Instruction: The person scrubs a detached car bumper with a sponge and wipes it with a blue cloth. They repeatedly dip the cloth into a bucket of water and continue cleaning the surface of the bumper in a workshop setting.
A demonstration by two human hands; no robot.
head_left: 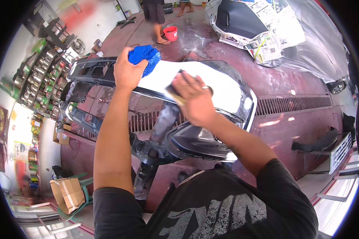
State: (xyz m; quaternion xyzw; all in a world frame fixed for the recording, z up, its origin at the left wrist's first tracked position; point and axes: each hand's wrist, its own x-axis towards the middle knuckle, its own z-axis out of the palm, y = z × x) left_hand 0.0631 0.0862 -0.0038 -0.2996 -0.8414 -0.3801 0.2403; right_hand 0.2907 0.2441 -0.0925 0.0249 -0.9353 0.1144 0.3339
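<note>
A white and black car bumper (175,73) lies across a dark stand (147,153) before me. My left hand (126,71) is closed around a bunched blue cloth (147,57) over the bumper's top edge. Fingers extended, my right hand (195,99) presses a flat dark pad with a tan edge (174,92) against the white surface. That hand and the pad are smeared by motion, so I cannot make out the pad's exact kind. A black trim part with a lamp-shaped recess (197,139) sits on the bumper's near right side.
A floor drain grate (295,104) runs behind the bumper. Beyond stand a red bucket (170,33), another person's legs (156,28) and a car under plastic and newspaper (307,51). Shelves of cans (38,79) line the left wall; a cardboard box (68,193) rests on a green chair.
</note>
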